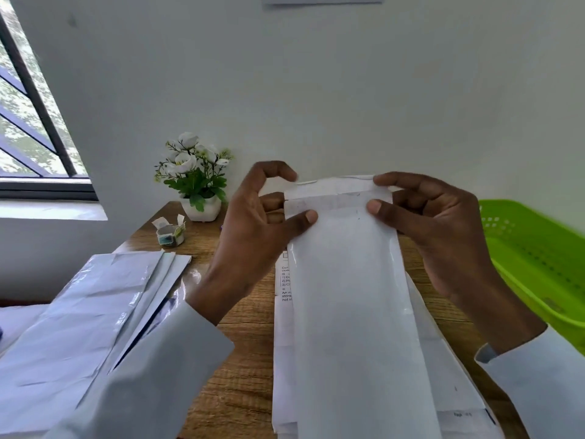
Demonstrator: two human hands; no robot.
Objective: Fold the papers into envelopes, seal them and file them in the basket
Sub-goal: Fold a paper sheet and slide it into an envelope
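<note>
Holding a long white envelope (351, 280) upright above the wooden table (243, 369), you pinch its upper end from both sides: your left hand (262, 217) grips the left edge with the thumb on the front and the fingers behind, and your right hand (433, 223) grips the right edge the same way, its forefinger lying along the folded flap (335, 190) at the top. The envelope's lower end runs out of view at the bottom. Beneath the envelope, flat on the table, lie more white sheets (283, 343); the print on them is mostly covered and too small to read. Left of the envelope a stack of glossy white envelopes (79, 318) hangs off the table's edge, partly under your left sleeve. Right of it stands the green basket (538, 255), cut off by the frame, its inside not visible. Behind it, near the wall, sit a tape roll (169, 234) and a potted white flower (198, 175)
</note>
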